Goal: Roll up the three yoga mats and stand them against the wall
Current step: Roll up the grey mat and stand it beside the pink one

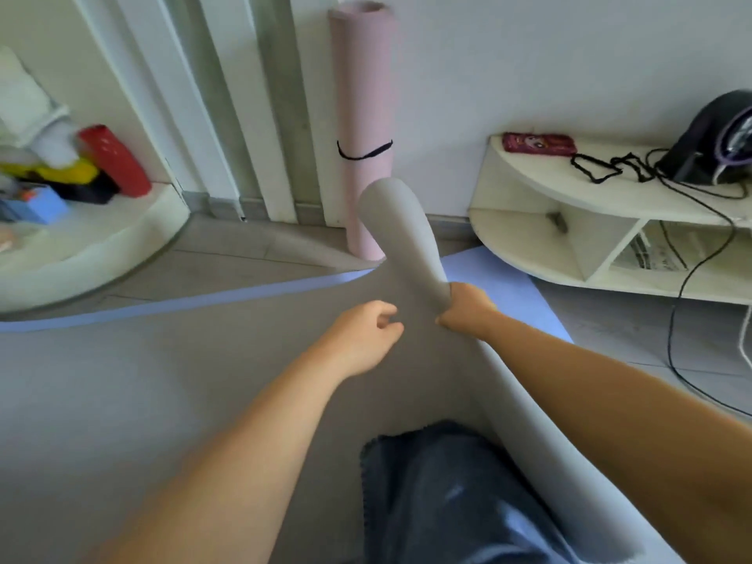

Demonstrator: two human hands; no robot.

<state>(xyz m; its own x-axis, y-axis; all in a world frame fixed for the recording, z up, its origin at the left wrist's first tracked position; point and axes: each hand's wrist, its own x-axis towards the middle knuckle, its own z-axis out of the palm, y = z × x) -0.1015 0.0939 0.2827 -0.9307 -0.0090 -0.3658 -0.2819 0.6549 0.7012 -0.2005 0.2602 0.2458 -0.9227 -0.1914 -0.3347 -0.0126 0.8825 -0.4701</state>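
Nearest you, your knee (447, 494) in dark denim rests on the grey mat (203, 380), which lies spread flat across the floor to your left. Just beyond it, your left hand (362, 339) hovers over that mat with its fingers loosely curled and the thumb close to the forefinger, gripping nothing. Your right hand (468, 309), close beside it, has fingers and thumb wrapped around the mat's right edge, which is curled into a tube that rises from your fist and tilts away toward the wall (529, 54). Under the grey mat lies the blue mat (500, 287), unrolled (only a strip along the far edge and a corner on the right show). Farther off, the pink mat (362, 95) stands upright, rolled, against the wall, a black band (364, 152) around its lower part. To its right a low white shelf (569, 189) carries a tangled black cord (602, 166).
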